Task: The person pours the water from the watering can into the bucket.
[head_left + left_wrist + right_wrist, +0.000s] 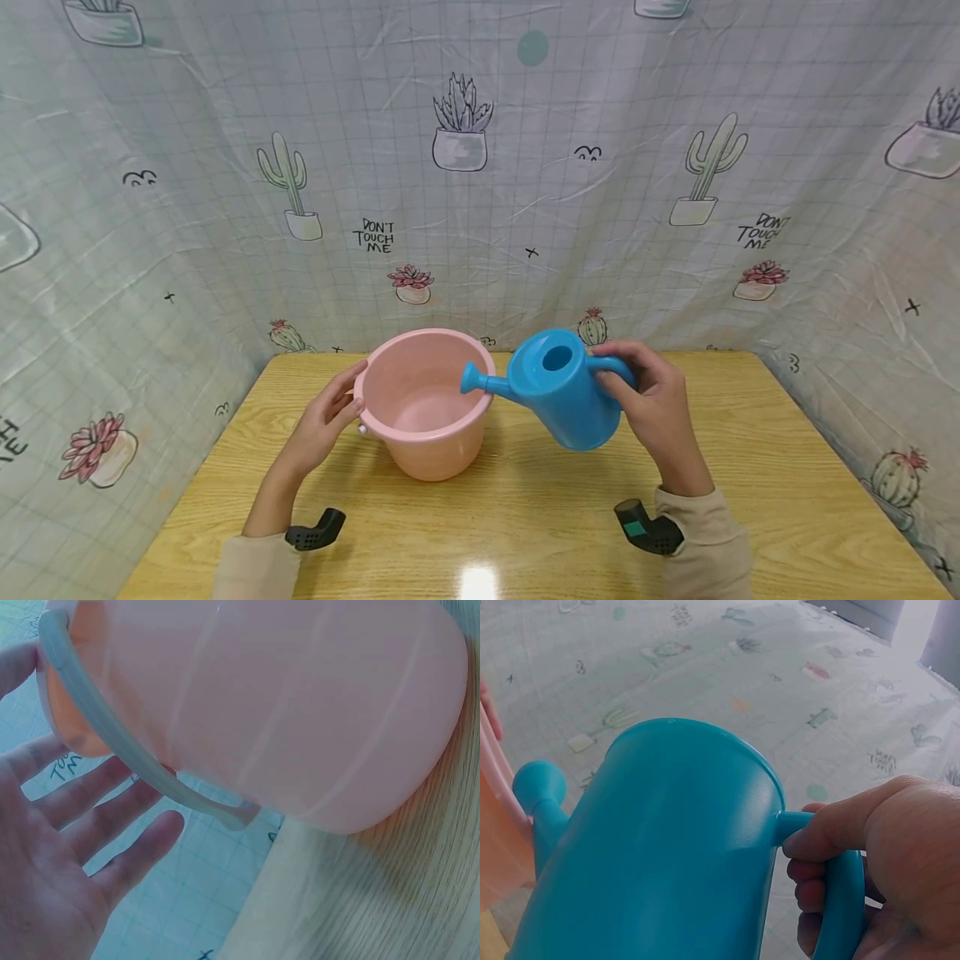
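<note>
A blue watering can [573, 400] is held above the table by my right hand [651, 404], whose fingers curl round its handle [844, 900]. The can leans left, and its sprinkler spout [474, 378] reaches over the right rim of a pink bucket [438, 454]. No water shows at the spout. My left hand [324, 425] rests against the bucket's left rim with fairly straight, spread fingers. In the left wrist view, the bucket's pale curved handle [112, 724] hangs down in front of those fingers. The bucket stands on the wooden table and looks empty inside.
The wood-grain table [540, 517] spreads under both arms. A cactus-print cloth [525, 200] hangs behind it and along both sides. Black devices are strapped at the left wrist [315, 530] and the right wrist [648, 527].
</note>
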{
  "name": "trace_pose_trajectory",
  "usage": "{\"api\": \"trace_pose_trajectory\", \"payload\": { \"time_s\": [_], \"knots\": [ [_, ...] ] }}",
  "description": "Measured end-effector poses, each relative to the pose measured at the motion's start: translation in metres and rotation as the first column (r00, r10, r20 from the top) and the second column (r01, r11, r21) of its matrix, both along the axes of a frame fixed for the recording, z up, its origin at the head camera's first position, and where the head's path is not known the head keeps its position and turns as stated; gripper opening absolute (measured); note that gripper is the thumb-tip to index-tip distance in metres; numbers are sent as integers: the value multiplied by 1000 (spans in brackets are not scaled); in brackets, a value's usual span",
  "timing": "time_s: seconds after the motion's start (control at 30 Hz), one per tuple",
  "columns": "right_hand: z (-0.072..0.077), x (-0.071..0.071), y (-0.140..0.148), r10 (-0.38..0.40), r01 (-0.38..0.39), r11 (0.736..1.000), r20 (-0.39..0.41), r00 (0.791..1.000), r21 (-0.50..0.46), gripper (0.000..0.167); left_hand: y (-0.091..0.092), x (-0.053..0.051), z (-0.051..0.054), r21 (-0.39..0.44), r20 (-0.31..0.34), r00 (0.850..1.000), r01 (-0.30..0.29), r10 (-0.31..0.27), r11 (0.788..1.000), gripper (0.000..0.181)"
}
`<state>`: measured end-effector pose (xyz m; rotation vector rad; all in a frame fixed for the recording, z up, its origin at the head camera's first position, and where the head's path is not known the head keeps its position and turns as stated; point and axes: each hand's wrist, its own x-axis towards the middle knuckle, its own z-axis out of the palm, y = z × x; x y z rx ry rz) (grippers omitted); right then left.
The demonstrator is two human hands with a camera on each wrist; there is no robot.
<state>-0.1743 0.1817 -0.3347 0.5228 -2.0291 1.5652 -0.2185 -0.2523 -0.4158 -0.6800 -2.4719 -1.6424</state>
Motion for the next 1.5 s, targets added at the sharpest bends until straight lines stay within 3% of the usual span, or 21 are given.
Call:
{"api": "trace_pose_trajectory", "payload": {
  "time_s": [1.5],
  "knots": [
    [3, 0, -2, -1, 1, 1000, 5, 1000, 9, 22, 1, -1, -2, 10, -10, 1000, 6, -6, 1000, 56]
  ]
}}
